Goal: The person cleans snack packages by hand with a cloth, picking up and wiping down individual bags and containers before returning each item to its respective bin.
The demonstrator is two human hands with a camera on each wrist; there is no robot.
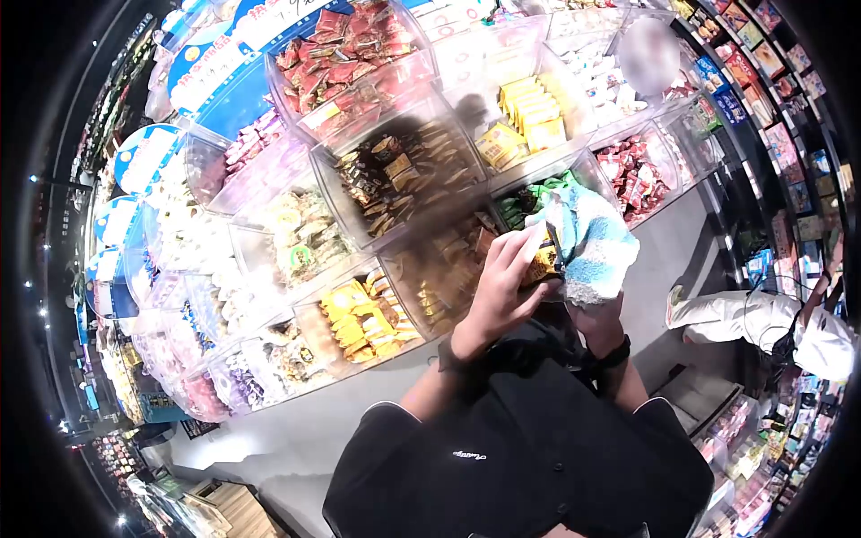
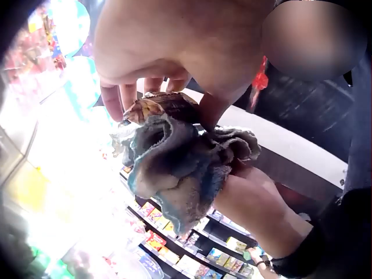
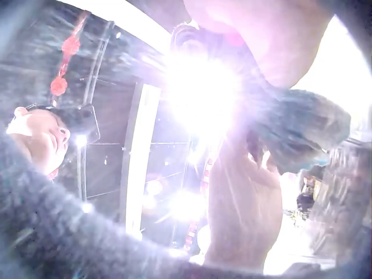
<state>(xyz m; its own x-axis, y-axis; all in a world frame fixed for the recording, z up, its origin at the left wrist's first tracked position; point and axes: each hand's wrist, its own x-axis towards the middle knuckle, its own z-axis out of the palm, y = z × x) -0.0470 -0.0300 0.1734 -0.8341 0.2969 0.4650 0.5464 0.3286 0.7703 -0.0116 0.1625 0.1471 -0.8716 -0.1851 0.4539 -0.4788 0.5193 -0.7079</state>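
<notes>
My left hand [image 1: 513,280] grips a small black-and-yellow packet [image 1: 544,262] between thumb and fingers. In the left wrist view, the dark, gold-patterned packet [image 2: 165,107] sits against a fluffy blue-and-white cloth [image 2: 174,168]. That cloth [image 1: 587,238] is bunched over my right hand [image 1: 594,316], hiding most of its fingers. Glare washes out much of the right wrist view, where the cloth [image 3: 305,128] lies between both hands. Both hands meet in front of my chest, near the front edge of the candy bins.
Clear bins of wrapped sweets spread out ahead, among them a bin of dark packets [image 1: 395,175] and one of yellow packets [image 1: 363,318]. A green-packet bin [image 1: 529,199] lies just beyond the cloth. Stocked shelves [image 1: 776,117] curve along the right. Grey floor [image 1: 296,448] shows below the bins.
</notes>
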